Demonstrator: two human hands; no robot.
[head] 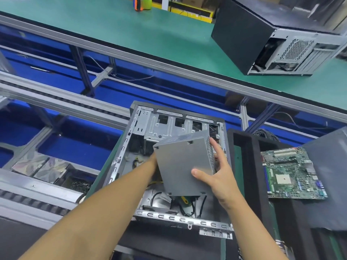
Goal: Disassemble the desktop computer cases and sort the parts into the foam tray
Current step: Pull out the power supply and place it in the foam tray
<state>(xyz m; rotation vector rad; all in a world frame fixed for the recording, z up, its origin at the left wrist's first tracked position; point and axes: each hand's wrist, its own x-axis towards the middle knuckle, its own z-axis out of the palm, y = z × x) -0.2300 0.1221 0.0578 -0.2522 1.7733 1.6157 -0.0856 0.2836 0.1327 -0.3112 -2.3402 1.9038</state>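
Observation:
An open desktop case (150,126) lies on its side in front of me, its metal frame and loose cables showing. Above its opening a grey metal power supply box (183,162) is held tilted. My right hand (219,177) grips its right side, thumb across the flat face. My left hand (153,159) reaches behind the box's left edge and is mostly hidden by it. To the right, a black foam tray (244,147) holds a green motherboard (291,173). A yellow-green tool handle (185,200) lies inside the case under the box.
A second black computer case (262,38) stands on the far green bench (131,29). Aluminium conveyor rails (62,102) with blue panels run between the benches. A grey sheet (330,177) lies at the right edge. Orange and green objects (142,3) sit at the far bench's back.

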